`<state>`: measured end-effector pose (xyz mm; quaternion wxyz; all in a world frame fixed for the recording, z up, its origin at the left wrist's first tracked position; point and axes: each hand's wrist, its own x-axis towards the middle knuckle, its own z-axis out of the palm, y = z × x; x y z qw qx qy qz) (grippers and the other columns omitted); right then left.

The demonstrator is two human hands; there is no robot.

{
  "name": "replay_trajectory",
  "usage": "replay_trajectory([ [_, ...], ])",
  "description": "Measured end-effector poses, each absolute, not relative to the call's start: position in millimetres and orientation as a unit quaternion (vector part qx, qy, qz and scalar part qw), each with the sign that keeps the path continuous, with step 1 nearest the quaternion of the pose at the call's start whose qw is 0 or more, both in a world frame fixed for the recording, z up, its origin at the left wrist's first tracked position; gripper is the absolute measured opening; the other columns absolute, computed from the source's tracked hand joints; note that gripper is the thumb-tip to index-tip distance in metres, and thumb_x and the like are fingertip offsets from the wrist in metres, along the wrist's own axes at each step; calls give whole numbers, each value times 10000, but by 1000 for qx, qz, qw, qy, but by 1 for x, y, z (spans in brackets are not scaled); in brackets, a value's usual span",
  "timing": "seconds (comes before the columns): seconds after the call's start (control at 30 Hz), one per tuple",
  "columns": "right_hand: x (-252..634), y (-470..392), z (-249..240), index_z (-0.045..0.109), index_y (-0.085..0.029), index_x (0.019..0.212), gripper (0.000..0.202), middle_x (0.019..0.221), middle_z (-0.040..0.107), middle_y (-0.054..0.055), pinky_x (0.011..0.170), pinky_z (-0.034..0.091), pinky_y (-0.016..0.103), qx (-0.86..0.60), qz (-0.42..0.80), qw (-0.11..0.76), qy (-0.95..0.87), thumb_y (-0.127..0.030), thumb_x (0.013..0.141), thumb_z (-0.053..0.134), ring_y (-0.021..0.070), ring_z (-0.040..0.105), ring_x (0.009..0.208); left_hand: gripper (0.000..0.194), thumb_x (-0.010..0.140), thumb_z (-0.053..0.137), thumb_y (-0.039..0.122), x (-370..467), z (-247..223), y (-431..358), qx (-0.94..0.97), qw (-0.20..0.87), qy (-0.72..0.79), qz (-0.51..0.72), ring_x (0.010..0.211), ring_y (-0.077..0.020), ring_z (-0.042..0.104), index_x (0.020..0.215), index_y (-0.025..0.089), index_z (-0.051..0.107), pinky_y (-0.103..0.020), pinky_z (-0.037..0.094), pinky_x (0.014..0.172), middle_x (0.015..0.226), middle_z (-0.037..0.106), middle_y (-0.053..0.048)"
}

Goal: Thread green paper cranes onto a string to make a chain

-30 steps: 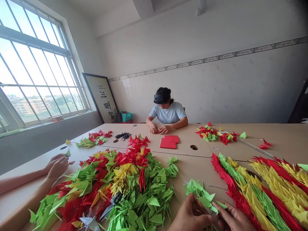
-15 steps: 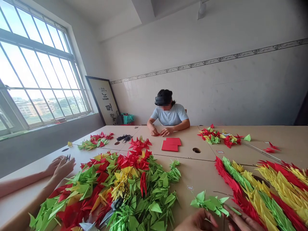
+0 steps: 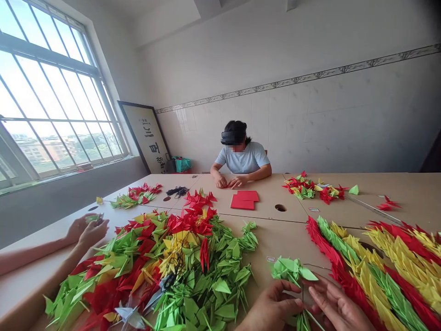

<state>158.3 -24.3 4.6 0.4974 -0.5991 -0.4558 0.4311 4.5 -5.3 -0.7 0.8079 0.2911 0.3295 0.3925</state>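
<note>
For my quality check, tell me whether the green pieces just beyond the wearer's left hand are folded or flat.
Folded: the green pieces beyond the left hand show creases and pointed tips.

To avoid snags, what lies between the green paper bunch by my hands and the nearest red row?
In the head view, a thin dark strip, too fine to identify, lies on the tabletop between green bunch and red row.

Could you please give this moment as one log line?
left hand: at green paper cluster; right hand: beside same cluster; red sheets: on table
</note>
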Motion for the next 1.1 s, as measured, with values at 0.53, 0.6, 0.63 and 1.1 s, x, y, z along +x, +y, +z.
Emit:
replay_trajectory([
  [0.53, 152, -28, 6, 643, -246, 746, 160, 820, 714, 11, 708, 517, 253, -568, 422, 422, -566, -328, 616, 687, 226, 643, 790, 449, 458, 846, 331, 10, 6, -8, 260, 778, 326, 470, 492, -90, 507, 723, 156, 528, -222, 381, 522, 609, 588, 22],
  [0.6, 152, -27, 8, 645, -254, 667, 141, 732, 718, 5, 651, 523, 264, -580, 400, 426, -568, -372, 599, 685, 219, 649, 684, 462, 449, 851, 304, 9, 7, -9, 266, 782, 318, 465, 518, -99, 527, 750, 154, 534, -224, 393, 542, 610, 594, 18],
  [0.63, 152, -27, 8, 638, -259, 631, 146, 684, 712, 1, 619, 521, 267, -583, 392, 430, -567, -397, 602, 674, 213, 644, 632, 470, 443, 854, 286, 9, 7, -10, 269, 785, 313, 462, 531, -103, 537, 764, 154, 536, -226, 399, 554, 613, 598, 17],
  [1.1, 160, -25, -1, 610, -256, 643, 153, 645, 675, -2, 595, 502, 229, -609, 331, 455, -559, -408, 635, 630, 208, 633, 654, 432, 529, 789, 430, 10, 1, -9, 403, 729, 320, 452, 547, -81, 469, 747, 136, 561, -216, 335, 560, 612, 552, 24],
])
